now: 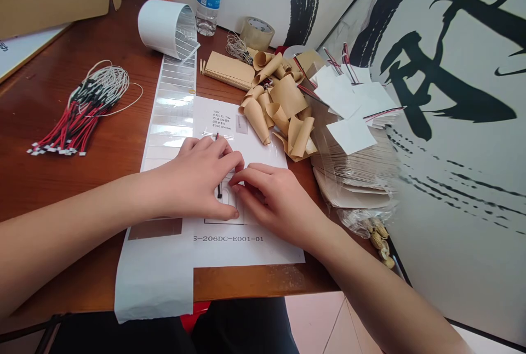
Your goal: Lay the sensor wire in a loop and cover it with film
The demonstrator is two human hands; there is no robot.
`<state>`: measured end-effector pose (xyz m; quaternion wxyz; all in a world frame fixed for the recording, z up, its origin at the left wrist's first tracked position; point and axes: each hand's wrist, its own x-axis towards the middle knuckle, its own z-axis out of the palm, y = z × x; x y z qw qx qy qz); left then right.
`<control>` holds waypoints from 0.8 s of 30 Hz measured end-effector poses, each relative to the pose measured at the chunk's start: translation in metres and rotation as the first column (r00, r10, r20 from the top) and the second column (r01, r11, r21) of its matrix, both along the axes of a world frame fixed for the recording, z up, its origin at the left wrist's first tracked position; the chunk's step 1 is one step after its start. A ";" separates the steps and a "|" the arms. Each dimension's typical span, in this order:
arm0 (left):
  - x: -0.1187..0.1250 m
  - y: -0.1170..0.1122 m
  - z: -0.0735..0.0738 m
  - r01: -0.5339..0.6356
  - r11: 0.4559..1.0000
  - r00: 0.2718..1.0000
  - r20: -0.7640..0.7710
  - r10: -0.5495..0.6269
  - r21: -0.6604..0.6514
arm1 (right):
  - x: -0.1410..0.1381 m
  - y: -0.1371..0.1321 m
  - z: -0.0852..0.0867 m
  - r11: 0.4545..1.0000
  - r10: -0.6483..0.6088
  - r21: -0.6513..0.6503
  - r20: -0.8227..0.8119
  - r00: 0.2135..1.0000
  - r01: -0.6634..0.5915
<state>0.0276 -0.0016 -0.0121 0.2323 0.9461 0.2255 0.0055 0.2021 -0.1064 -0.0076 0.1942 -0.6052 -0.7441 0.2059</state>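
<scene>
White sheet (263, 247), black print; wires (69, 126) red, black; wall (460, 189) black brushstrokes on white.

We see bright, even light and soft shadows; glare streaks the label sheet (172, 124), the clear plastic bag (353, 170) blurs, and the wooden table (61, 30) bends near the frame.

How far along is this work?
Done-looking: wired white cards stacked at right. In hand: the left hand and right hand work at a wire on a printed sheet. Left: a loose bundle of red-and-black wires.
</scene>
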 end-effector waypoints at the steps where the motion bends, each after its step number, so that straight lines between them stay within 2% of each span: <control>1: 0.000 0.000 -0.001 0.002 1.000 1.000 0.001 -0.002 -0.001 | 0.000 0.000 0.000 1.000 0.004 -0.007 -0.002 1.000 -0.004; 12: 0.000 0.000 -0.002 -0.005 1.000 1.000 0.009 0.005 0.000 | 0.001 -0.001 0.004 0.991 0.057 -0.128 0.048 0.997 -0.051; 24: 0.001 0.000 -0.005 0.000 1.000 1.000 0.024 0.000 0.026 | 0.005 -0.003 0.006 0.987 0.089 -0.141 0.078 0.993 -0.077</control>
